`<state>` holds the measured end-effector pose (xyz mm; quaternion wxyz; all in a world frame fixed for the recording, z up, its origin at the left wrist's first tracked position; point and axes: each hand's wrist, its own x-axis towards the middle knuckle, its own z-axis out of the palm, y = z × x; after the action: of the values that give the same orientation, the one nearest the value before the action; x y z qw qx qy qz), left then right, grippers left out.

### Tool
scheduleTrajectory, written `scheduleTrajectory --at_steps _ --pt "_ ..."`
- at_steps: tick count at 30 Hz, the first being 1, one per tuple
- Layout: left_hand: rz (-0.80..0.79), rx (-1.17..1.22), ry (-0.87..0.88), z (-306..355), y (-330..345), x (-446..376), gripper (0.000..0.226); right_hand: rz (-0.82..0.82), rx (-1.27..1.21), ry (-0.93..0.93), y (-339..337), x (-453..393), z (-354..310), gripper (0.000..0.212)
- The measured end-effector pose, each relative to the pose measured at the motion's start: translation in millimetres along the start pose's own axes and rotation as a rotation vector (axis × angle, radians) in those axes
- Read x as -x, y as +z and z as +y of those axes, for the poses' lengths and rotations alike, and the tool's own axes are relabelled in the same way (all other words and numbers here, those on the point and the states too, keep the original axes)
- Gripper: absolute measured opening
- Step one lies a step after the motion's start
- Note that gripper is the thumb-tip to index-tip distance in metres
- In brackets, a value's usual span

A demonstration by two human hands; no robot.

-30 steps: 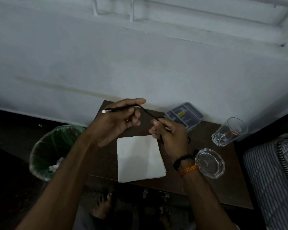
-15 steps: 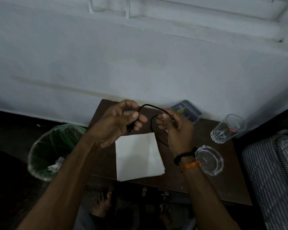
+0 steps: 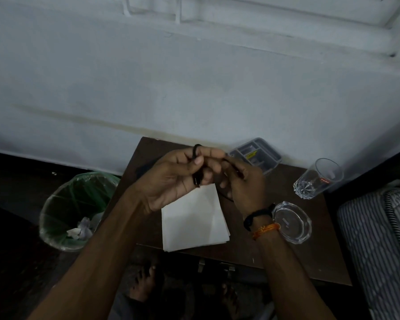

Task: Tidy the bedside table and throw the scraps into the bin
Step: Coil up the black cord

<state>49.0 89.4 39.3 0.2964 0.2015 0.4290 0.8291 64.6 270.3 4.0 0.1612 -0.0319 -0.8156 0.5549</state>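
**Both hands bunch a black cable above the tabletop**

Both hands meet in the air over the far half of the tabletop [image 3: 293, 255], fingers curled. Left hand [image 3: 171, 181] pinches a black cable [image 3: 197, 179] between thumb and fingers, with a small loop of it sticking up above the knuckles and one end hanging down from the fingers. Right hand [image 3: 245, 183], with a black band and an orange thread at the wrist, grips another stretch of that cable, which curves out under its palm.

Beneath the hands, a stack of white paper [image 3: 194, 222] lies flat, reaching the near edge of the tabletop. At the far edge against the wall sits a grey divided tray [image 3: 261, 153]. A clear drinking glass [image 3: 319, 179] stands near the far right corner, and a clear glass ashtray [image 3: 293, 222] sits by the right edge, just beside the right wrist.

On the floor off the left edge stands a bin [image 3: 56, 215] with a green liner, crumpled scraps [image 3: 81, 229] at its bottom. A striped mattress [image 3: 379, 245] lies to the right.
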Motion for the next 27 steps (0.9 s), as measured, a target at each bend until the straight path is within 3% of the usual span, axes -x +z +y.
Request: scheduleTrajectory --at_steps 4,10,15,20,27 --pt "0.200 0.042 0.115 -3 -6 -9 0.039 -0.107 0.107 -0.005 5 2 3 0.018" --pt "0.277 0.048 0.215 -12 -12 -16 0.041 -0.326 0.229 -0.090 8 7 -2 0.033" --pt "0.434 -0.513 0.184 -25 -17 -17 0.041 -0.349 0.427 -0.257 7 8 -2 0.036" --pt "0.347 -0.857 0.103 -36 -22 -14 0.045 -0.249 0.504 -0.356 2 7 -4 0.038" --pt "0.218 -0.877 0.011 -36 -23 -12 0.042 -0.205 0.400 -0.375 -13 2 -8 0.018"
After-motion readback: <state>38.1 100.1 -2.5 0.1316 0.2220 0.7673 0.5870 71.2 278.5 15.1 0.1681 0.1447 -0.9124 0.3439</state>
